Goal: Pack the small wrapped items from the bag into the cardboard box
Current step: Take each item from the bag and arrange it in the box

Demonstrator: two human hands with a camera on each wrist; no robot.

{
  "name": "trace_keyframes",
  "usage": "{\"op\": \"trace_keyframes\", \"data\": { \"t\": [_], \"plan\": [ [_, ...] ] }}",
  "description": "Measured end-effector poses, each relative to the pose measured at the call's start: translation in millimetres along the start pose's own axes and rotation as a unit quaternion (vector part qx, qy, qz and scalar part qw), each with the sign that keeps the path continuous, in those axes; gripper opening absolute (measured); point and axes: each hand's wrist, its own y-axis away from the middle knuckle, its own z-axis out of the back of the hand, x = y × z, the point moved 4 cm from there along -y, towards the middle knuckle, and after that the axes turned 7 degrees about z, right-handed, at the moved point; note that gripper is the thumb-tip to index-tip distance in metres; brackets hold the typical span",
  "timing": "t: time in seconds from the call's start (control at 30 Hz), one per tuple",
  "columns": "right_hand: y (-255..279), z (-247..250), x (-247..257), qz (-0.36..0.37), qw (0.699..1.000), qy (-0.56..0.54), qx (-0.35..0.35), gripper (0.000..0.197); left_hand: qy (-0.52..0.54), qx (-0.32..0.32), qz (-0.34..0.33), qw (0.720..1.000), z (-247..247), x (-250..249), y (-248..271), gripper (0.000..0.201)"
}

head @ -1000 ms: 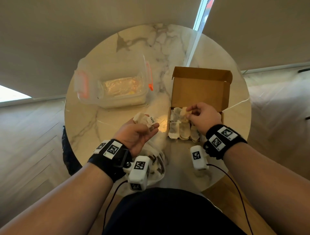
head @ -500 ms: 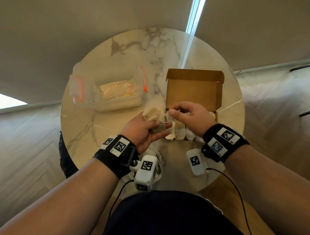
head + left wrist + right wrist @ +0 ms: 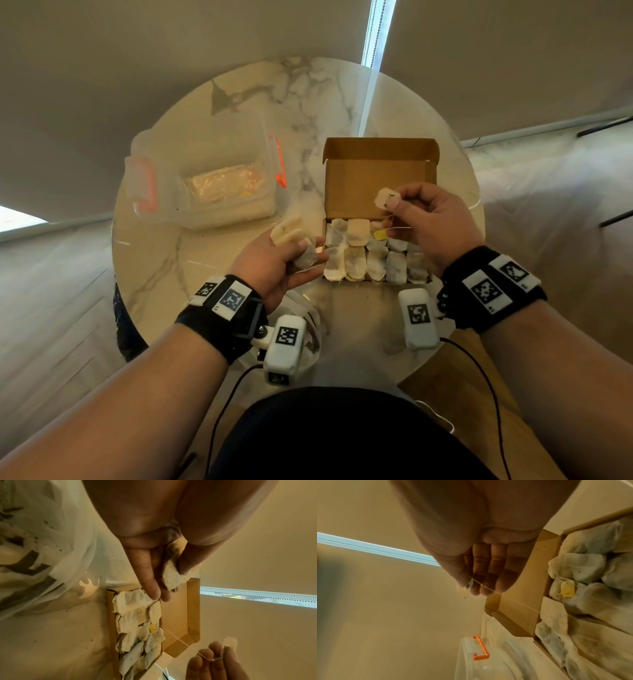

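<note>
The open cardboard box (image 3: 378,178) stands on the round marble table, lid upright, with two rows of tea bags (image 3: 356,262) inside. My left hand (image 3: 301,255) hovers at the box's left edge and grips a couple of tea bags (image 3: 289,233), also seen as a tea bag (image 3: 171,574) under the thumb. My right hand (image 3: 394,204) is raised over the box and pinches a small white printed tag (image 3: 386,198), the same tag (image 3: 468,586). A thin thread (image 3: 513,600) runs from it down into the box near a yellow tag (image 3: 380,235).
A clear plastic bag (image 3: 310,330) lies under my left wrist at the table's near edge. A clear lidded container (image 3: 205,185) with orange clips stands at the back left. A wall with a bright window strip rises behind the table.
My right hand went from the box to my left hand, took hold of the white tag there, and has lifted it up and to the right above the box, drawing the thread out.
</note>
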Motion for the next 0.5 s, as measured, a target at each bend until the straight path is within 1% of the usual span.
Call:
{"op": "trace_keyframes", "data": {
  "t": [0.07,0.13,0.2,0.27,0.37,0.5],
  "plan": [
    [2,3,4,0.013,1.0,0.003,-0.003,0.007,0.001,-0.016,-0.002,1.0,6,1,0,0.022],
    [2,2,3,0.014,1.0,0.024,0.011,0.008,-0.001,-0.029,-0.003,1.0,11,3,-1,0.02],
    [1,-3,-7,-0.003,0.998,0.061,0.029,0.009,-0.004,-0.038,-0.006,0.999,13,5,-3,0.019],
    [-4,-9,-22,-0.026,0.993,0.113,0.028,0.007,-0.005,-0.042,-0.009,0.999,13,7,-4,0.018],
    [-18,-13,-43,-0.045,0.969,0.242,0.001,0.013,-0.013,-0.047,-0.01,0.999,13,11,-4,0.018],
    [-38,-17,-58,-0.094,0.93,0.355,0.009,0.018,-0.028,-0.055,-0.013,0.998,19,16,-4,0.019]
  ]
}}
